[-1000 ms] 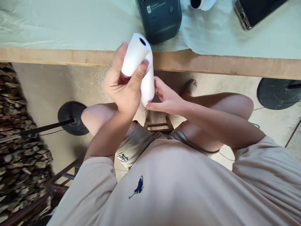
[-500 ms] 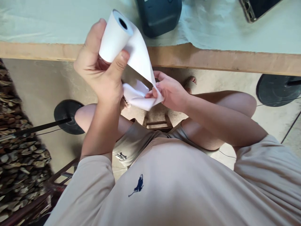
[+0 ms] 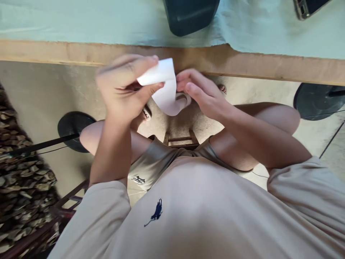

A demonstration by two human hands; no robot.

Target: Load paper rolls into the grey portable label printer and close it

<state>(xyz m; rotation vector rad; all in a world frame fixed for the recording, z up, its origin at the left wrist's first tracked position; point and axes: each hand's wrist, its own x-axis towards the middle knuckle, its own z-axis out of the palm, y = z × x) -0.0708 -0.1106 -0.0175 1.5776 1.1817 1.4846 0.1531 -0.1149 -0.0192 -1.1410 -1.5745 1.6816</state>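
Note:
My left hand (image 3: 124, 86) is closed around a roll of white paper (image 3: 160, 72), thumb on the near side and fingers over the top. The roll is tipped on its side, and its hollow core is out of sight. From it a short loose end hangs down and curls at the tip below my fingers. My right hand (image 3: 201, 91) is beside the roll's right end, fingers bent and thumb apart, with nothing gripped between them. Its fingertips are close to the paper; whether they touch it I cannot tell.
Beyond my hands runs the wooden edge (image 3: 81, 54) of a table with a pale green cloth (image 3: 67, 21). A dark device (image 3: 191, 16) and a phone (image 3: 309, 9) lie on it. Round black bases (image 3: 71, 124) stand on the floor at both sides, and stacked firewood (image 3: 24, 180) is at left.
The roll has turned onto its side and come lower and to the right with my left hand. My right hand has let go of the loose paper, which now hangs much shorter.

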